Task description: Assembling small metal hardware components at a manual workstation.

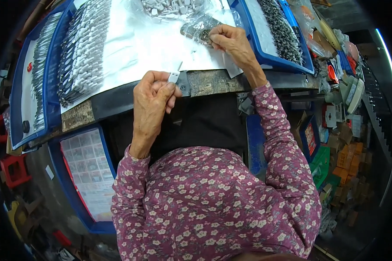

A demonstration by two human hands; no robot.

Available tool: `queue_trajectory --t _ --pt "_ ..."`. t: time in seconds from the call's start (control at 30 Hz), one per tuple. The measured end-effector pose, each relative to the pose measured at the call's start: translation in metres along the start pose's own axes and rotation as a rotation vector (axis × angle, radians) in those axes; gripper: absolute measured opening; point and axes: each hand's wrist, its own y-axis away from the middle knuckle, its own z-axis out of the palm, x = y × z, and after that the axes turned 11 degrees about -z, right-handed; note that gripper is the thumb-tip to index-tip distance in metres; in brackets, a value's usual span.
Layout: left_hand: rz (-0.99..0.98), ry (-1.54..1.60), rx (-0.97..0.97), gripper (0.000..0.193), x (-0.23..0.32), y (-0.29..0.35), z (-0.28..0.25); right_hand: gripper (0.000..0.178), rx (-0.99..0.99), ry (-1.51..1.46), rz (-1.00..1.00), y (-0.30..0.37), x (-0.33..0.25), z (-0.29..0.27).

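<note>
I count two bare hands at work, one small white part, two clear bags and two blue trays on the table. The left hand (152, 98), at the table's front edge (113, 101), has its fingers curled and pinches the white part (174, 77) between thumb and fingers; two dark holes show in the part's face, and a thin pin-like piece (180, 66) shows at its upper end. The right hand (235, 45) reaches further forward, wrist bent inward, thumb and forefinger drawn together at the small bag of tiny dark pieces (190, 30). Whether those fingertips grasp a piece I cannot tell. The larger bag of pale parts (172, 8) lies beyond on the white sheet (139, 48), cut off by the upper edge. The left tray (52, 74) and the right tray (252, 39) hold close-packed slim parts, too many to count, as are the rows of white-and-dark parts (85, 48) beside the left tray. Glare washes out the sheet's middle; the left fingers hide the white part's lower end.
</note>
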Motion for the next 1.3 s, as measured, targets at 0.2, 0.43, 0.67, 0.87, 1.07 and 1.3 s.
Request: queue_trajectory --t 0.2,0.43,0.67,0.87,1.07,1.3 --pt "0.031 0.052 0.051 0.013 -0.001 -0.008 0.004 0.011 -0.035 -0.267 0.014 0.017 -0.041 0.036" --pt "0.105 0.011 0.154 0.012 -0.004 -0.009 0.003 0.015 -0.032 -0.371 0.013 0.03 -0.055 0.073" --pt "0.166 -0.076 0.232 0.009 -0.005 -0.01 0.004 0.015 0.04 -0.3 -0.015 0.033 -0.055 0.085" --pt "0.357 -0.348 0.37 0.008 -0.012 -0.013 0.005 0.016 0.062 -0.285 0.0 0.036 -0.055 0.088" --pt "0.538 -0.588 0.451 0.008 -0.012 -0.011 0.009 0.023 0.074 -0.292 0.018 0.039 -0.056 0.09" --pt "0.424 -0.545 0.339 0.009 -0.005 -0.009 0.005 0.03 0.017 -0.395 0.028 0.04 -0.048 0.084"
